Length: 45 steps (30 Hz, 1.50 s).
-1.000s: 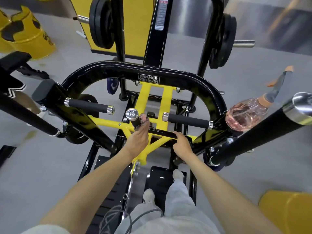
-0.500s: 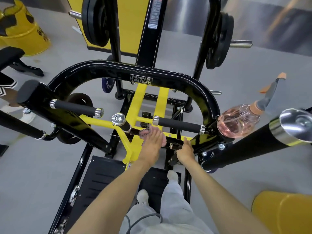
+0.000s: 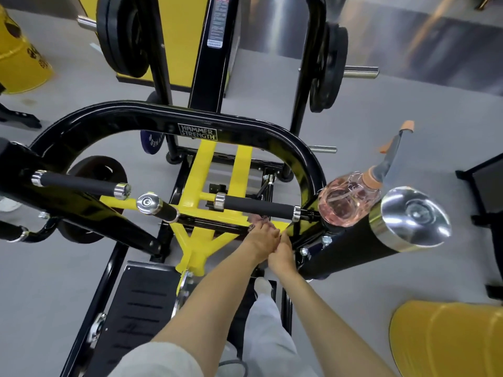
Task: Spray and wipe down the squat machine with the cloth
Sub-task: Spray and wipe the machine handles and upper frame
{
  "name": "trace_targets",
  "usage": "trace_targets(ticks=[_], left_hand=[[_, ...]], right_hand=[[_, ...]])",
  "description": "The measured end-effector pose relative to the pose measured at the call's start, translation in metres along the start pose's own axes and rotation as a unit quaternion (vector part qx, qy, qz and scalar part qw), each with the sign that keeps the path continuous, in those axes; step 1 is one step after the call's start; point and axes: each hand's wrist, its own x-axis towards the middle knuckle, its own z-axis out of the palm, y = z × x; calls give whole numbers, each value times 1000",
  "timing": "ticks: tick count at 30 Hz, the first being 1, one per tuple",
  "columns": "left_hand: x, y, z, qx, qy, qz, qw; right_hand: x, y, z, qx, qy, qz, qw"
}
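Observation:
The squat machine [image 3: 245,123] is black with yellow inner struts and fills the middle of the head view. My left hand [image 3: 261,238] holds a small patterned cloth [image 3: 257,220] against the black crossbar, just below the right foam handle [image 3: 255,206]. Only an edge of the cloth shows past my fingers. My right hand [image 3: 281,255] touches the left hand and grips the frame at the crossbar's right end. A clear spray bottle [image 3: 348,202] of pink liquid with an orange trigger stands on the machine's right side, beside a thick padded roller [image 3: 381,229].
Weight plates [image 3: 122,36] hang on pegs at the back. The black footplate [image 3: 141,303] lies below, with my legs over it. Yellow barrels stand at far left [image 3: 19,63] and bottom right [image 3: 446,338]. Grey floor surrounds the machine.
My left hand has slid the cloth rightward along the crossbar, from the left knob handle to the right end. It now meets my right hand, which stayed at the crossbar's right end.

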Motion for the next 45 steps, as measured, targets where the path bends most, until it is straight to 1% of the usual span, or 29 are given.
trace_targets(ticks=[2,3,4,5,6,7,8,9,11,13,15,18,20,21,24,25,26,27,28,29,30,31,32,33,34,36,38,41,45], left_hand=[[10,1,-5,18,-19,6,1000],[14,2,-7,29,-29,4,999],[16,4,-10,40,-42,-2,998],[18,7,-11,47,-55,-7,997],[18,9,-11,49,-61,-9,997],[17,10,-12,48,-63,-6,997],[13,8,-12,41,-51,0,998],[7,4,-10,18,-24,5,1000],[-9,-8,-3,-55,46,11,997],[-24,-25,10,-120,89,-9,989],[-38,-40,24,-146,102,-44,983],[-65,-65,47,-128,102,-119,979],[-85,-87,62,-118,108,-151,976],[-93,-96,69,-94,122,-161,975],[-103,-107,70,43,143,-201,968],[-105,-107,63,54,126,-214,967],[-105,-109,60,61,51,-228,970],[-103,-108,60,64,6,-237,969],[-101,-109,52,66,-62,-283,955],[-100,-109,44,113,-125,-301,939],[-98,-109,35,117,-167,-298,933],[-98,-110,26,120,-188,-259,940],[-95,-114,17,100,-176,-224,953],[-91,-119,10,61,-160,-195,966],[-86,-125,5,-8,-158,-180,971],[-81,-130,-3,-107,-157,-158,969],[-74,-125,-6,-172,-142,-148,964],[-55,-95,-13,-187,-117,-117,968],[-20,-49,-26,-186,-88,-64,976]], right_hand=[[1,5,3,-45,36,-37,998],[4,8,5,-69,40,-48,996],[6,11,8,-61,39,-58,996],[6,12,11,-25,52,-60,997],[7,14,11,-5,50,-48,998],[5,16,8,-21,43,-54,997],[2,16,3,-32,42,-55,997],[5,21,4,-23,44,-36,998],[7,21,3,1,31,-8,999],[8,16,4,4,-7,30,1000],[6,7,7,-2,-38,31,999],[4,-5,15,-41,-39,8,998],[1,-12,22,-64,-39,-2,997],[1,-14,26,-73,-39,-8,997],[-4,-20,38,-79,-49,-11,996],[-4,-20,41,-80,-54,-13,995],[-5,-21,44,-81,-56,-14,995],[-6,-22,45,-84,-56,-11,995],[-6,-22,46,-86,-53,-10,995],[-6,-23,46,-90,-52,-9,995],[-6,-22,45,-97,-50,-10,994],[-6,-23,43,-103,-53,-13,993],[-6,-22,41,-106,-56,-15,993],[-6,-22,38,-105,-58,-15,993],[-6,-21,34,-99,-60,-14,993],[-5,-19,28,-69,-67,-15,995],[-2,-16,22,-25,-71,-7,997],[-5,-15,16,15,-82,9,996],[-2,-11,10,50,-105,7,993]])
